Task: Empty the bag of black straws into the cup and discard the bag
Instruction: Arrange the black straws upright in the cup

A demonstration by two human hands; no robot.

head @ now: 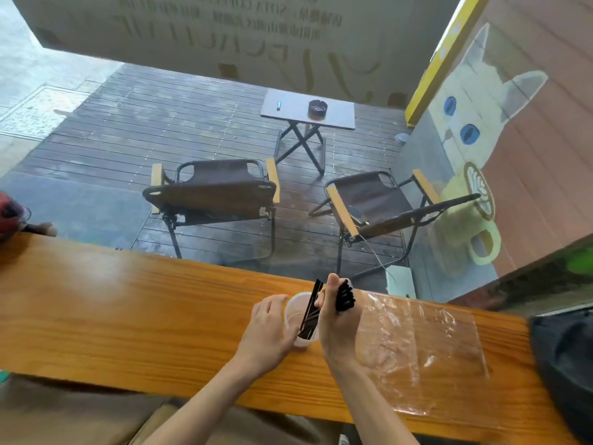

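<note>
Head view, wooden bar-style surface (pixel 128 303) running left to right in front of a window. Clear plastic cup (pixel 296 311) stands on the surface near the centre, between both hands. Left hand (pixel 269 329) curled around the cup's left side, fingers touching the wall, steadying it; nothing pinched. Right hand (pixel 337 326) just right of the cup, closed around a bundle of black straws (pixel 346 298), thumb up over the cup rim, straw ends fanning out above the fingers. A few more black straws in the cup (pixel 310 311) lean upright, tips sticking past the rim at the far side. Can't tell the straw count in either group.

Clear plastic bag (pixel 423 348) lies flat and crumpled on the surface, right of the right hand, looks empty, touched by neither hand as far as visible; wrist edge is near its left border. Dark fabric item (pixel 564 364) at the far right end of the surface, partly cut off. Red object (pixel 8 216) at the far left edge, blurred.

Through the glass: wet decking, two folding chairs (pixel 215 194), small folding table (pixel 308 109) with an ashtray (pixel 317 108). Cat mural (pixel 471 123) on the right wall.
</note>
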